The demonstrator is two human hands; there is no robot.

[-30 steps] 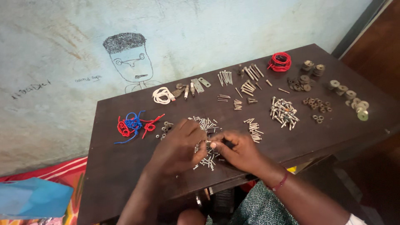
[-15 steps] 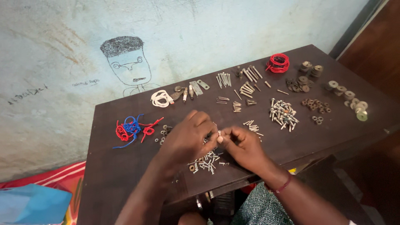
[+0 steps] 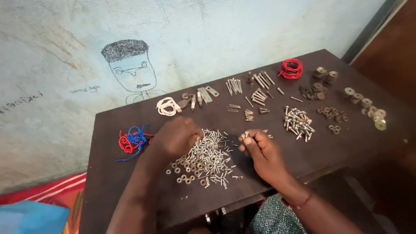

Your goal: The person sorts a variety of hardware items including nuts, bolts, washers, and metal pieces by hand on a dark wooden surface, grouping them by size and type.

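Hands, two: left (image 3: 175,138), right (image 3: 260,151), flanking one screw pile (image 3: 211,155).

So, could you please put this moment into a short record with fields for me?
Surface: dark wooden table against a pale blue wall
Left hand: resting at the near pile of silver screws, beside the washers
Right hand: fingertips pinching a small screw, apart from the pile
Left edge: tangled red and blue cord
Far side: white cord, hinges, red wire coil
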